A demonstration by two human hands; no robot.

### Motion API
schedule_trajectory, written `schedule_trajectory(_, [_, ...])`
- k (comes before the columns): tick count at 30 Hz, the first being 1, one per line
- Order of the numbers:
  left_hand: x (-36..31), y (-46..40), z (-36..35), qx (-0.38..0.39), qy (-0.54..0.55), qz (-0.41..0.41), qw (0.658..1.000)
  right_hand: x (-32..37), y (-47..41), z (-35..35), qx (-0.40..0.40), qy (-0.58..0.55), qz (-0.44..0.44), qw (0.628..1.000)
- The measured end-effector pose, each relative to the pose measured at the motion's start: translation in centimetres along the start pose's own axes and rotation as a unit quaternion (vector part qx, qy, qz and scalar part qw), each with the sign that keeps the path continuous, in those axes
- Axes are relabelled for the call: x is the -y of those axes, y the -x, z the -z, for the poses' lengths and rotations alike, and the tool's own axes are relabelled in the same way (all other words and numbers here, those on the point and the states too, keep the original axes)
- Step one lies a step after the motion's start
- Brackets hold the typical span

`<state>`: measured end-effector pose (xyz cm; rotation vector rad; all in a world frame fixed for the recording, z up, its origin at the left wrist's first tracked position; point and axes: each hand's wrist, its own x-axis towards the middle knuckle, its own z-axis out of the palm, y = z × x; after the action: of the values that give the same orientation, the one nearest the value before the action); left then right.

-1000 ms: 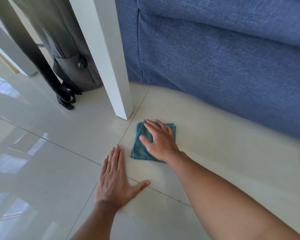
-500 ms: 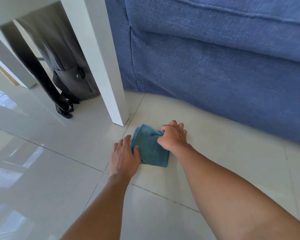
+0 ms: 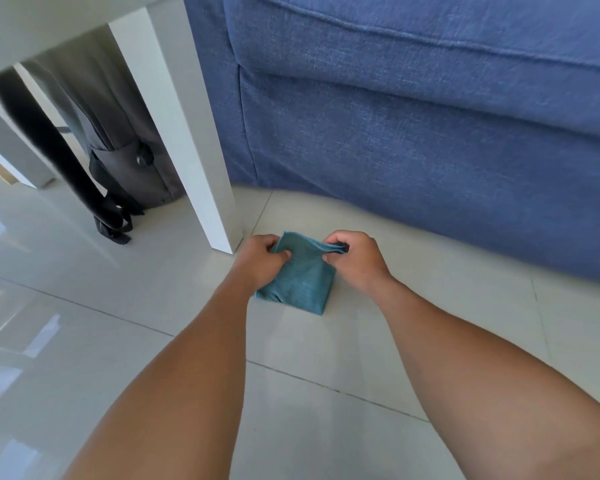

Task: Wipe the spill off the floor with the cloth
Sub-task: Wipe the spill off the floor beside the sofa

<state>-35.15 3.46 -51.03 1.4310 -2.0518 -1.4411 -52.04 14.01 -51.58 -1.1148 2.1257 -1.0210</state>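
**Both hands now on the cloth, far edge lifted**

We have stopped pressing and started handling. A second ago our right hand lay flat on the cloth and our left hand was spread on the floor, nearer to us than the cloth. Half a second ago the left had come up to the cloth's left edge while the right curled over its right corner. Now both hands pinch the far edge, one at each corner, with fingers curled and thumbs on top of the fabric. At the right corner several stacked layers show between thumb and fingers, so the cloth is folded.

The cloth sits just to the right of the table leg and a little nearer to us than its foot. Its far edge is raised off the tile, while its near edge rests on the floor. The sofa stands beyond it, to the right of the leg, and a bag rests behind the leg, well apart from our hands.

We judge this to be a pause between strokes: we are probably refolding or turning the cloth to bring up a fresh face, or lifting it to check underneath. We cannot make out any liquid on the glossy tile around the cloth, so we cannot tell whether the spill is gone or lies hidden beneath the fabric.
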Motion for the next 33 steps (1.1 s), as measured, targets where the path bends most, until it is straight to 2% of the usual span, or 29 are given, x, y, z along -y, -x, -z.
schedule_trajectory(2, [-1.1, -0.2, 0.5, -0.029, 0.02, -0.049, 0.998, 0.9, -0.3, 0.8, -0.055, -0.005, 0.038, 0.998])
schedule_trajectory(4, [-2.0, -0.4, 0.7, -0.057, -0.003, -0.099, 0.993, 1.7, -0.5, 1.6, -0.089, 0.006, 0.067, 0.994])
schedule_trajectory(6, [-2.0, 0.0, 0.7, -0.072, -0.075, -0.138, 0.985, 1.7, -0.1, 2.4, -0.08, 0.036, 0.079, 0.993])
schedule_trajectory(8, [-1.3, 1.2, 0.4, -0.066, -0.144, -0.147, 0.976, 0.8, 1.1, 2.6, -0.026, 0.091, 0.077, 0.993])
schedule_trajectory(12, [4.1, 5.2, -0.3, -0.016, -0.248, -0.121, 0.961, -2.5, 5.1, 1.9, 0.105, 0.175, 0.002, 0.979])
schedule_trajectory(14, [7.0, 6.9, -0.4, -0.024, -0.257, -0.108, 0.96, -3.9, 6.7, 1.5, 0.096, 0.189, -0.023, 0.977])
schedule_trajectory(18, [10.3, 8.6, -0.8, -0.146, -0.254, -0.018, 0.956, -4.2, 6.1, -0.2, 0.002, 0.207, 0.027, 0.978])
schedule_trajectory(19, [10.8, 9.2, -1.2, -0.169, -0.245, 0.012, 0.955, -3.8, 5.3, -0.9, 0.004, 0.209, 0.034, 0.977])
schedule_trajectory(21, [11.9, 10.7, -2.7, -0.208, -0.239, 0.055, 0.947, -2.6, 3.5, -2.6, 0.085, 0.221, 0.04, 0.971])
schedule_trajectory(23, [12.5, 11.8, -4.3, -0.245, -0.255, 0.053, 0.934, -1.8, 2.3, -5.1, 0.172, 0.281, 0.058, 0.942])
schedule_trajectory(24, [12.7, 11.8, -4.6, -0.252, -0.262, 0.047, 0.93, -1.7, 2.0, -6.5, 0.186, 0.32, 0.061, 0.927])
schedule_trajectory(28, [13.3, 11.2, -4.6, -0.224, -0.304, 0.04, 0.925, -2.0, 0.3, -10.4, 0.151, 0.384, 0.082, 0.907])
schedule_trajectory(33, [12.7, 11.3, -4.3, -0.168, -0.332, 0.053, 0.927, -1.4, -2.9, -11.5, 0.18, 0.405, 0.181, 0.878])
